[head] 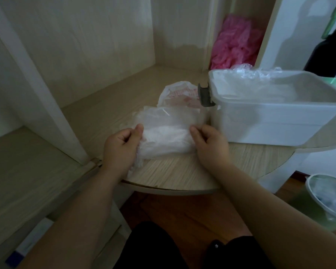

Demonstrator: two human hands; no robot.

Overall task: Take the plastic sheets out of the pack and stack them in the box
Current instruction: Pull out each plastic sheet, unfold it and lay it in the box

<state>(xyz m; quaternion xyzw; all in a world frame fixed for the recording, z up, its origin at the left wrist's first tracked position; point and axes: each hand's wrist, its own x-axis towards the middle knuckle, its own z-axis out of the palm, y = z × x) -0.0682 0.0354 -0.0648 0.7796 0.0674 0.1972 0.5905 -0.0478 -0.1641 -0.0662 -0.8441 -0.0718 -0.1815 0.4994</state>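
You are pinching the plastic sheets (pixel 166 140), left hand (pixel 120 146) and right hand (pixel 211 144) curled on either end (thumbs on top), the box (pixel 270 123) sitting just beyond your right fingers

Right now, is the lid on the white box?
No, the white box stands open at the top, with crinkled clear plastic showing over its rim.

A soft clear pack (pixel 169 117) holding a folded white wad of plastic sheets (pixel 165 138) lies flat near the tabletop's rounded front edge, just left of the open translucent white box (pixel 275 121), which has crinkled clear plastic inside.
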